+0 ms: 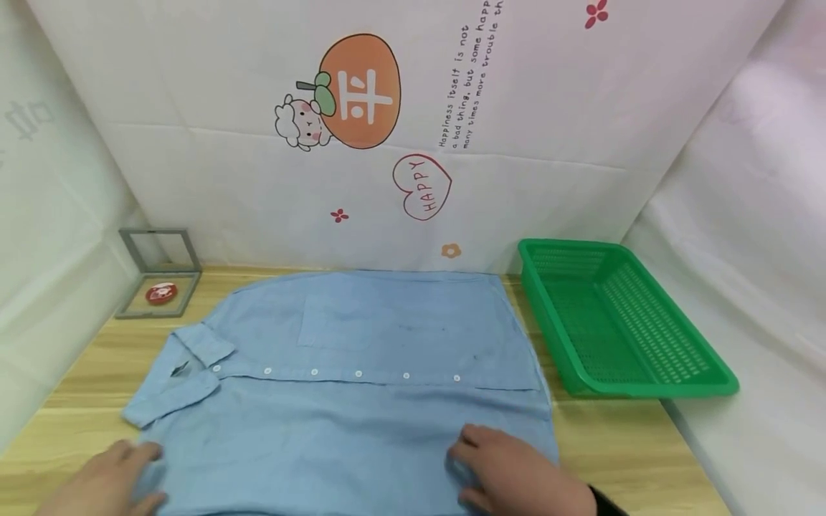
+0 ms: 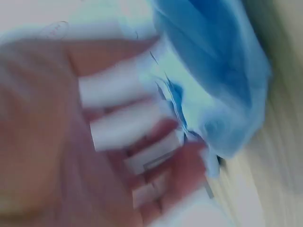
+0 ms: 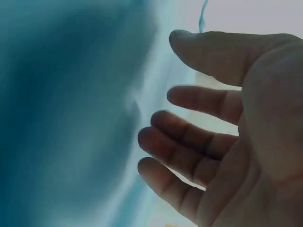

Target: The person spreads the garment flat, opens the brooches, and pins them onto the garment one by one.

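Observation:
A light blue button-up shirt [image 1: 361,330] lies spread on the wooden table, its collar to the left and its row of white buttons running across the middle. My left hand [image 1: 106,480] is over the shirt's near left edge, below the collar, fingers spread and nothing between them. The left wrist view is blurred, with the fingers apart in front of the blue cloth. Over the near right part of the shirt is my right hand [image 1: 510,469], its fingers loosely bent. In the right wrist view the fingers [image 3: 184,142] are apart beside the cloth and hold nothing.
A green plastic basket [image 1: 561,337] stands at the right of the table. At the back left sits a grey-framed square case [image 1: 158,272], lid raised, with a small red round item [image 1: 161,292] inside. White printed cloth [image 1: 258,201] hangs behind the table.

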Demonstrator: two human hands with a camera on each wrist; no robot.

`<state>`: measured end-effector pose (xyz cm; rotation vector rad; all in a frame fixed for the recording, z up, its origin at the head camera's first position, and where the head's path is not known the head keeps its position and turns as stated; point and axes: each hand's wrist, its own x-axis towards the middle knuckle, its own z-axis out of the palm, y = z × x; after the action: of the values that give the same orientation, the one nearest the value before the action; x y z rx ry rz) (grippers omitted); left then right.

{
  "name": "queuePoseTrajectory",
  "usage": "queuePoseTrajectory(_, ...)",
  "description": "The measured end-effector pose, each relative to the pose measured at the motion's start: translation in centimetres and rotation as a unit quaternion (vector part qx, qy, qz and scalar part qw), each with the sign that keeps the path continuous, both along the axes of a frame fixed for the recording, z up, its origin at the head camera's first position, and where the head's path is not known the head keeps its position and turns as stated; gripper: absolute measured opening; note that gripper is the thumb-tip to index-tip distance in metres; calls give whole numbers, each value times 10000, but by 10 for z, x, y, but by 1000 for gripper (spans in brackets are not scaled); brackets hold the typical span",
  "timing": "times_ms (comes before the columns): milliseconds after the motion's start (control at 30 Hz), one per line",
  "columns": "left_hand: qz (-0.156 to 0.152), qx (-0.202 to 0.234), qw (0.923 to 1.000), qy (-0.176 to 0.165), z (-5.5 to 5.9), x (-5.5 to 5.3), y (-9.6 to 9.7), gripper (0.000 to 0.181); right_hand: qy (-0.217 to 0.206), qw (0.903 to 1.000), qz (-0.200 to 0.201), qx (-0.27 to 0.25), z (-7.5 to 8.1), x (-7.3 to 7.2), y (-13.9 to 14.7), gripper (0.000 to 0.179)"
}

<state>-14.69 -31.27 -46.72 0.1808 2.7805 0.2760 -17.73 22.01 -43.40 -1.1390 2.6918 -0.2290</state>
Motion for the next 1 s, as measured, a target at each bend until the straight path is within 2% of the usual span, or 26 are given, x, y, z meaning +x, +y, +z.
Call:
queuePoseTrajectory(33,-485,98,9983,291,-4,1,2,49,-16,10000,57,-19,-2,7,3,32)
queuePoseTrajectory(100,-1293,257,9881,792,-15,1,4,43,-39,10000,22,-59,-8,18,13,35)
queuePoseTrajectory(167,-1833,495,9756,1099,-22,2,4,35,33,9999,-129,91,-13,24,24,48)
queuePoseTrajectory(200,-2020,592,9693,1270,-25,2,4,33,104,9996,-228,156,-16,26,30,52)
queuePoseTrajectory(233,-2165,697,9635,1411,-27,1,3,30,114,9992,-310,206,-17,28,35,49)
queuePoseTrajectory(267,-2294,776,9575,1569,-27,1,3,28,70,9991,-370,198,-18,29,39,39)
queuePoseTrajectory(333,-2554,883,9407,2051,-28,2,5,28,7,9984,-514,233,-20,31,45,19)
queuePoseTrajectory(367,-2648,887,9334,2254,-28,2,7,28,-21,9980,-585,232,-20,32,48,16)
queuePoseTrajectory(467,-2852,680,9220,2530,-27,1,16,31,43,9974,-673,252,-22,34,55,28)
queuePoseTrajectory(533,-2931,566,9254,2335,-26,1,24,33,74,9967,-746,309,-22,35,58,28)
queuePoseTrajectory(600,-2900,508,9345,2002,-24,1,31,32,233,9960,-796,328,-19,38,60,28)
queuePoseTrajectory(633,-2885,550,9362,1928,-24,1,34,30,421,9956,-789,278,-16,39,61,29)
queuePoseTrajectory(700,-2726,662,9462,1611,-22,2,39,26,906,9928,-779,49,-9,41,64,30)
queuePoseTrajectory(767,-2619,843,9496,1499,-21,4,41,25,1304,9882,-745,-294,0,42,68,34)
queuePoseTrajectory(833,-2540,954,9535,1311,-20,5,42,25,1445,9854,-627,-644,10,43,73,37)
queuePoseTrajectory(933,-2448,1028,9586,1031,-19,6,42,24,953,9911,-498,-788,18,46,79,42)
queuePoseTrajectory(1000,-2369,979,9627,864,-19,7,41,24,671,9949,-389,-642,15,50,81,41)
